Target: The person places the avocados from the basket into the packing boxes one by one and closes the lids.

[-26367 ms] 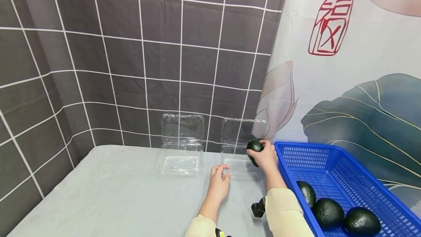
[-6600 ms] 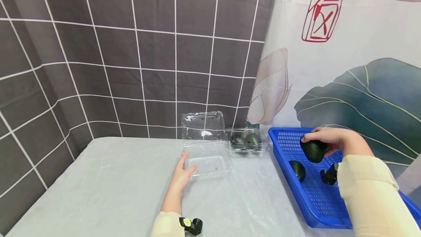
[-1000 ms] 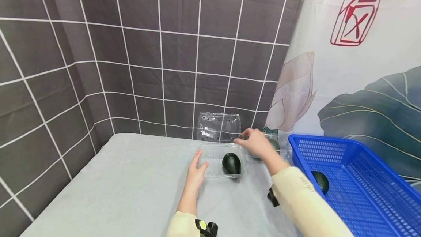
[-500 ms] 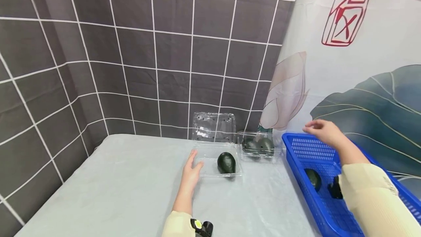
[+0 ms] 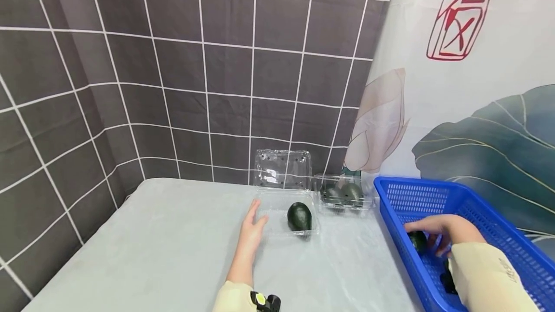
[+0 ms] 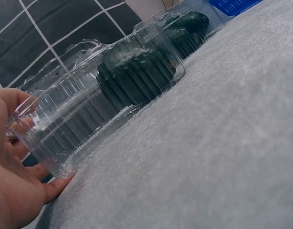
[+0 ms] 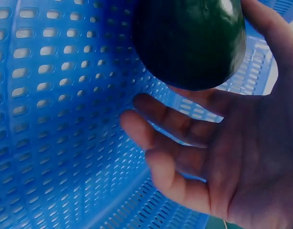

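1. Right hand (image 5: 448, 230): thumb and forefinger curve round the avocado (image 7: 192, 45) inside the blue basket (image 5: 416, 201) (remaining fingers loose).
2. Left hand (image 5: 249, 232): spread wide, touching the clear container (image 5: 275, 223) at its left side.

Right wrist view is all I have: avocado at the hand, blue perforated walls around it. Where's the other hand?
Observer: The left hand is out on the table, its fingers touching the left side of an open clear container.
Operator: Anything in that one?
Observer: One dark green avocado, sitting toward the container's right side.
Operator: Any other container out there?
Observer: Yes, a second clear container stands between the open one and the blue basket, with two avocados showing through its plastic.
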Motion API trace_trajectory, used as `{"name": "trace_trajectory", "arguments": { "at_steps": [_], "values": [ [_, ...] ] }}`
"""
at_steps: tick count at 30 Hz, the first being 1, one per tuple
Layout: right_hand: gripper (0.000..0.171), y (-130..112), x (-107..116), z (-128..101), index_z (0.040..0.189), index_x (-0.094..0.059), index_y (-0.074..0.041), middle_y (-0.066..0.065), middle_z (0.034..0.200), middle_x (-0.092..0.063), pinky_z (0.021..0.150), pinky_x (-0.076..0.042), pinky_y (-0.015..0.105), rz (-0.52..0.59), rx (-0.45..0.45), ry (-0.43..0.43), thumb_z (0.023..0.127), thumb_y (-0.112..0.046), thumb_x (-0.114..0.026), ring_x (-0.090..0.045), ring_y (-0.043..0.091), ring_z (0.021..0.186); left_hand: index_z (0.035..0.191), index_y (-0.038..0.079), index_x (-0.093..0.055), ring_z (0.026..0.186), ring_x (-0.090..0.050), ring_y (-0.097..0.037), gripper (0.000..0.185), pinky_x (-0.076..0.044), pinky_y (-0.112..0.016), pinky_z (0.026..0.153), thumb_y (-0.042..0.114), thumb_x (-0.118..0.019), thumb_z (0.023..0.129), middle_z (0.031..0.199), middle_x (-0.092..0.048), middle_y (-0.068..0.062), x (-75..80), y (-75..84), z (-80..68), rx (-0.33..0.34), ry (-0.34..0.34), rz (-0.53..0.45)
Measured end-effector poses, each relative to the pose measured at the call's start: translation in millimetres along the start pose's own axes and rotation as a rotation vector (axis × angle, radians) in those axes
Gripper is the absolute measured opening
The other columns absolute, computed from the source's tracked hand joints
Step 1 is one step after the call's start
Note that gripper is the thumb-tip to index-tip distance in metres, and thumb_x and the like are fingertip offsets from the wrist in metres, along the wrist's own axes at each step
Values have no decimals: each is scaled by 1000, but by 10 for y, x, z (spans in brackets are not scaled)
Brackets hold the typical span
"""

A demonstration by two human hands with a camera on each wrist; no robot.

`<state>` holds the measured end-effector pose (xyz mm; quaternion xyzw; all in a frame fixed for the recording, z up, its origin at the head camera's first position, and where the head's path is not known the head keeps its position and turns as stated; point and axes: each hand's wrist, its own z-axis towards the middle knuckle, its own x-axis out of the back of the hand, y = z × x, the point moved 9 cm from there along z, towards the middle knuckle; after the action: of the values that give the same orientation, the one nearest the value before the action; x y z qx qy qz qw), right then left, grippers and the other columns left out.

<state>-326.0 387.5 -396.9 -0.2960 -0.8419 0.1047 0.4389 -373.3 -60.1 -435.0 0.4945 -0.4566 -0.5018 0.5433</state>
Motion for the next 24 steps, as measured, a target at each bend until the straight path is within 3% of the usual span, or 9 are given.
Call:
{"name": "trace_trajectory", "arguments": {
  "at_steps": [7, 14, 24],
  "values": [
    [74, 19, -43, 50, 115, -42, 10, 19, 92, -54, 65, -55, 42, 79, 28, 11, 83, -56, -53, -60, 28, 75, 141, 4, -35, 138, -12, -37, 55, -10, -55, 109, 7, -52, 89, 153, -17, -12, -10, 2, 13, 13, -11, -9],
    [79, 7, -52, 90, 125, -31, 13, 29, 103, -47, 64, -55, 40, 84, 58, 4, 83, -50, -56, -60, 29, 76, 141, 3, -36, 138, -13, -36, 54, -12, -53, 110, 6, -52, 89, 152, -18, -12, -15, 18, 12, 6, -9, -17],
    [74, -97, 96, 35, 125, -33, 13, 26, 102, -49, 68, -54, 45, 62, 99, 4, 86, -46, -54, -57, 31, 81, 140, 3, -37, 137, -14, -37, 54, -12, -54, 109, 6, -52, 88, 152, -19, -13, -7, -4, 18, 7, 0, -10]
  ]
}}
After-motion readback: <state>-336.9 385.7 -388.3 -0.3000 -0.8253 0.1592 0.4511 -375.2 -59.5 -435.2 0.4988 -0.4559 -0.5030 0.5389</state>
